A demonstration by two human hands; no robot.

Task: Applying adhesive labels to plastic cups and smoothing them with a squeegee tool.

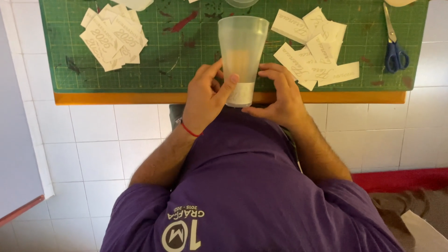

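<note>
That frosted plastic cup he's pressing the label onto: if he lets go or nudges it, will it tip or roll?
The frosted cup looks thin-walled and empty, so probably light and easily shoved. It tapers to a narrow base, so it would likely tip, then roll in a curve. The left hand and right hand steady it near the white label; smooth plastic may be slippery.

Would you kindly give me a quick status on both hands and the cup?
Left hand and right hand both grip the frosted plastic cup, pressing a white sticker near its base. Nothing in the way.
</note>
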